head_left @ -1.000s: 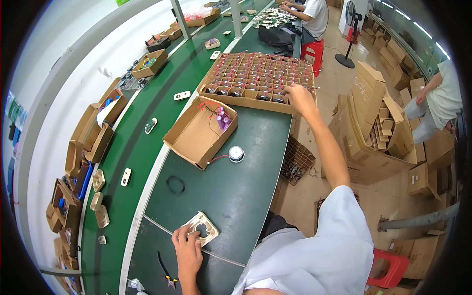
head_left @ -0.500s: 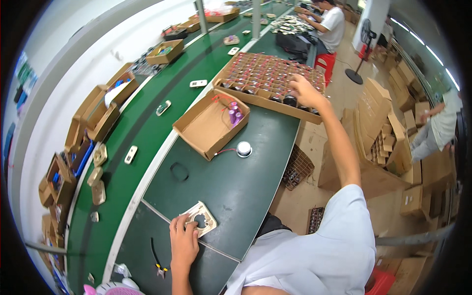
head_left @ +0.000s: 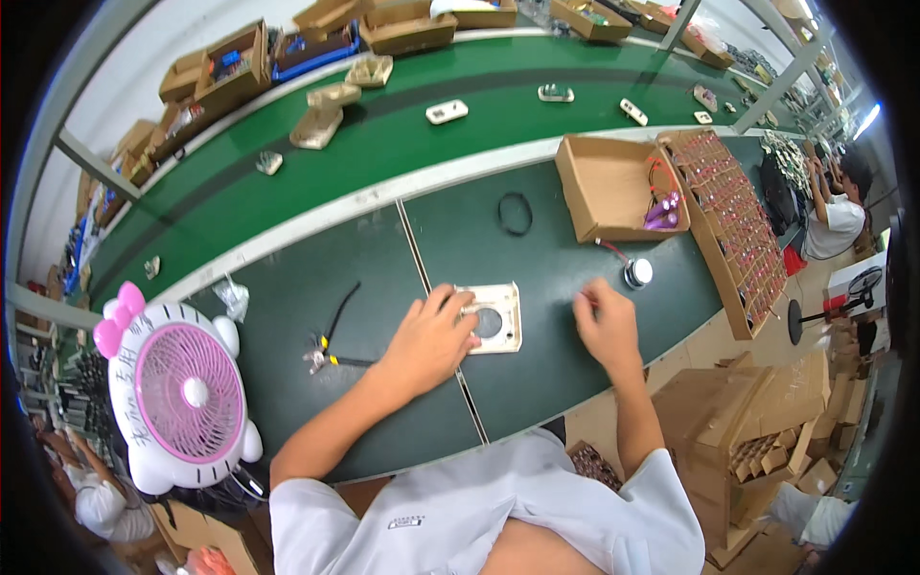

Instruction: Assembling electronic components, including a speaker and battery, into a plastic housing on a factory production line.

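A cream plastic housing (head_left: 511,326) with a round hole in its middle lies on the dark green table. My left hand (head_left: 431,340) grips its left side, fingers bent over that edge. To the right, apart from the housing, my right hand (head_left: 608,329) hovers with curled fingers. A small bit of red shows at its fingertips; what they hold is mostly hidden. Just beyond that hand, a round speaker (head_left: 637,273) with a silver-white face and a short wire rests on the table. Left of my left hand lie cutting pliers (head_left: 321,356) with black and yellow handles.
A cardboard box (head_left: 613,192) holding purple cells (head_left: 663,211) stands at the back right, beside a divided carton (head_left: 733,230) of parts. A black ring (head_left: 515,214) lies behind the housing. Beyond runs a green conveyor (head_left: 383,134) with plastic parts. A pink-white fan (head_left: 182,393) stands left.
My right hand has come back from the divided carton to beside the housing, its fingers curled. My view has turned left, bringing the fan into full sight. The left hand stays on the housing.
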`<state>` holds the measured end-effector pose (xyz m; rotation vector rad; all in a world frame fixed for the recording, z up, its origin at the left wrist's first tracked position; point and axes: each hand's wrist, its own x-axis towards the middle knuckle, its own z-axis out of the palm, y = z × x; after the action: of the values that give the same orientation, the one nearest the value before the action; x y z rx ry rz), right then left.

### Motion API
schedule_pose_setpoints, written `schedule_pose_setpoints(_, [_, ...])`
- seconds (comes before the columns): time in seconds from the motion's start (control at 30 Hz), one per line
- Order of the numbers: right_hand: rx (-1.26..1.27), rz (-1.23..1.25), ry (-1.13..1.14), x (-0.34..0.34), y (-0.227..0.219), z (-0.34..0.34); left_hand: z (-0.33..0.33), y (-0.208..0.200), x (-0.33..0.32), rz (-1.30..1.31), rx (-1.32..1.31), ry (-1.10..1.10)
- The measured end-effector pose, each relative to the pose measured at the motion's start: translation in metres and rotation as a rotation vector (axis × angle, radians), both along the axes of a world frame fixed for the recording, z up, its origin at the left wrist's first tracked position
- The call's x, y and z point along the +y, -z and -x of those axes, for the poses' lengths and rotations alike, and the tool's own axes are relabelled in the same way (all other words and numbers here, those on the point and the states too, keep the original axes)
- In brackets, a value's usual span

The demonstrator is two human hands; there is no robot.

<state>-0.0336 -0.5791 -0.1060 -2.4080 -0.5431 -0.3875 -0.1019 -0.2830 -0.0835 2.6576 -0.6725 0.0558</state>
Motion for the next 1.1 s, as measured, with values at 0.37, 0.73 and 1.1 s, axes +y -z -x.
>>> schedule_pose_setpoints(0.37, [0.544,0.271,-0.451,-0.001,-0.059,0.021,-0.007,-0.01,0.031,0.122,0.03,0.059])
schedule_pose_setpoints(0.73, [0.005,0.128,-0.266,0.071,-0.067,0.041,0.002,0.002,-0.002,0.177,0.139,-0.062])
schedule_pose_setpoints(1.1, [-0.176,0.374,-0.333,0.094,-0.043,0.029,0.013,0.018,-0.014,0.344,0.041,-0.201])
